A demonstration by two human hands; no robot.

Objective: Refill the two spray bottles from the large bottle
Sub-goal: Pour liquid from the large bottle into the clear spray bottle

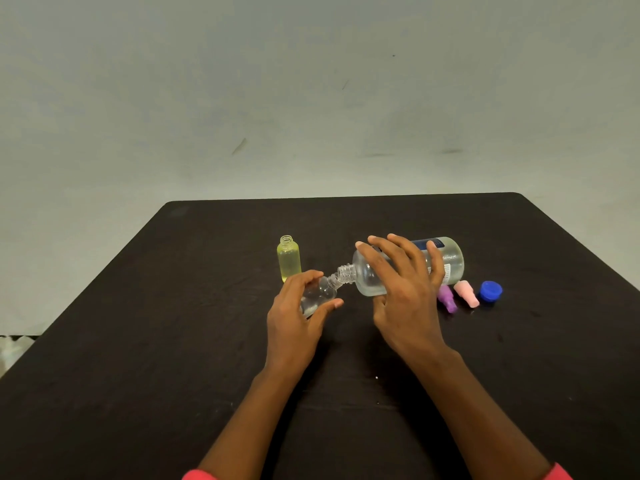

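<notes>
large bottle (pixel 452 259) tipped in right hand (pixel 405 289) grasp; neck seemingly meets clear spray bottle (pixel 320 292), left hand (pixel 294 317) gripping.

Matte black desk (pixel 173 341), pale grey-green wall (pixel 311 98) with dark scuffs, yellow-tinted spray bottle (pixel 289 259), clear spray bottle (pixel 320 294) at its five o'clock, clear large bottle (pixel 450 258) with dark blue label (pixel 429 243), purple spray head (pixel 447 301), pale pink spray head (pixel 467 294) at its three o'clock, bright blue cap (pixel 491 291), coral-pink sleeves (pixel 197 475).
</notes>
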